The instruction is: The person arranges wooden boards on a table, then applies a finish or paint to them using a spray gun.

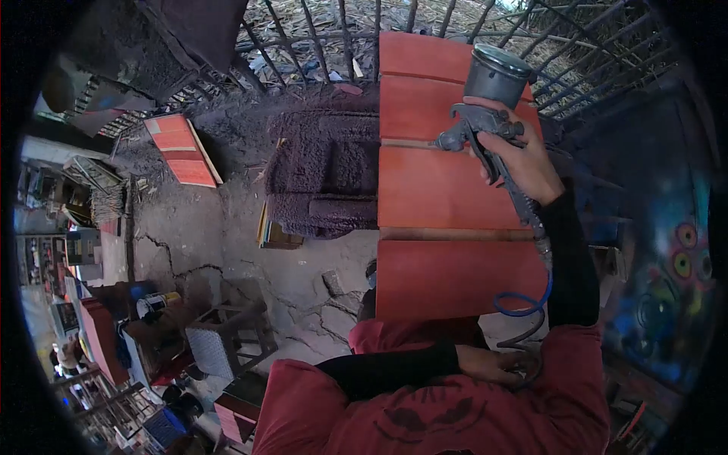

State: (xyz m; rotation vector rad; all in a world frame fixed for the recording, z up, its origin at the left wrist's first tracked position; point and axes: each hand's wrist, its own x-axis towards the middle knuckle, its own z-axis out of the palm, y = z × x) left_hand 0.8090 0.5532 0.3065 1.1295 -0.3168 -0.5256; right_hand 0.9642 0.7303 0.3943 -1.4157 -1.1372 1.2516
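Note:
My right hand (525,158) is wrapped around the grip of a grey metal spray gun (474,125), its cup (497,74) on top and its nozzle pointing left. The gun is over a long red-orange board (447,178) crossed by several paler bands. A blue air hose (523,312) hangs from the gun's handle and loops down toward my waist. My left hand (491,365) lies across my belly with its fingers curled at the dark lower part of the hose. Some of its fingertips are hidden.
A dark, paint-crusted block (322,178) stands left of the board. Another red-orange panel (182,150) leans at the far left. A stool (227,337) and a paint can (155,305) are lower left. Metal bars (345,38) run along the back, above cracked concrete floor (189,235).

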